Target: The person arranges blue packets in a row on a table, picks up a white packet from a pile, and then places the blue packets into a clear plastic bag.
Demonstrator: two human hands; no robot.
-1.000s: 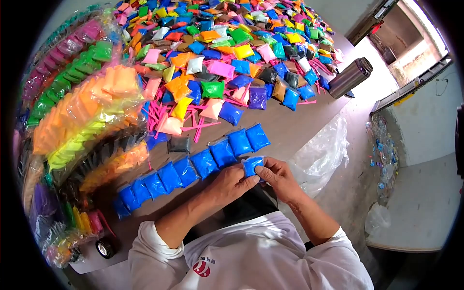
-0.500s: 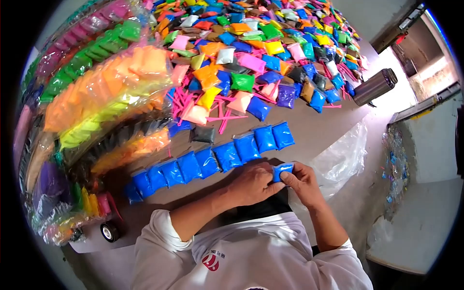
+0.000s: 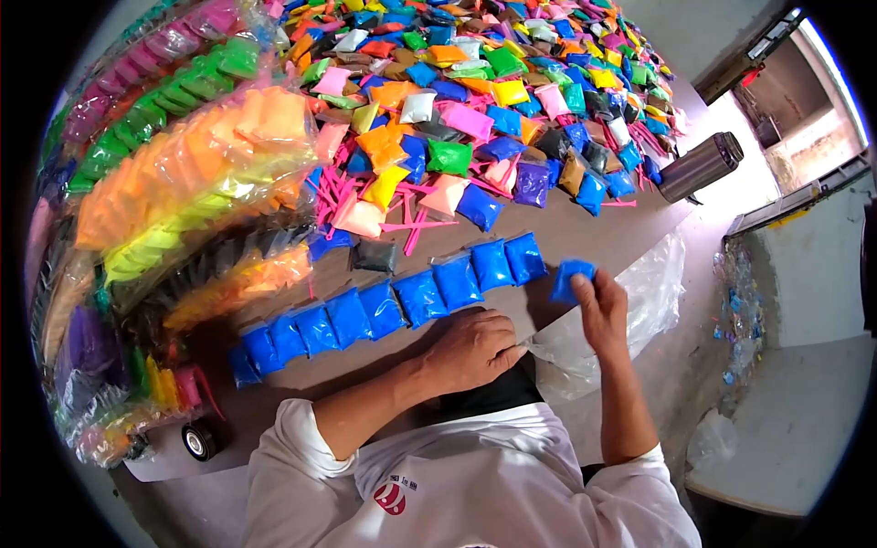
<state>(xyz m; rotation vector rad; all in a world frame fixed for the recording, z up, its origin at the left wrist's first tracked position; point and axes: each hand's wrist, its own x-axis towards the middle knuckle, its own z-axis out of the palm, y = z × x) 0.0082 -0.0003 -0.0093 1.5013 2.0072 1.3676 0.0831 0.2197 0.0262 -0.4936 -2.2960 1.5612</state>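
Note:
A small blue packet (image 3: 572, 279) is pinched between the thumb and fingers of my right hand (image 3: 605, 310), raised just off the right end of a row. That row of blue packets (image 3: 420, 299), shiny and pillow-shaped, runs slantwise across the table, each overlapping or touching its neighbour. My left hand (image 3: 473, 349) rests at the table's near edge, below the row. Its fingers are curled in, and nothing shows in them. Close to its thumb lies a clear plastic bag (image 3: 630, 306), spread over the right-hand edge.
A big heap of multicoloured packets (image 3: 448, 155) with pink sticks (image 3: 338, 196) covers the far side. Bagged packets (image 3: 196, 155) are stacked at left. A dark packet (image 3: 374, 256) lies behind the row. A steel flask (image 3: 702, 167) stands at right, a tape roll (image 3: 197, 441) at lower left.
Both hands were on the blue packet together. My left hand has let go and stays low, while my right hand has carried the packet right and away from me.

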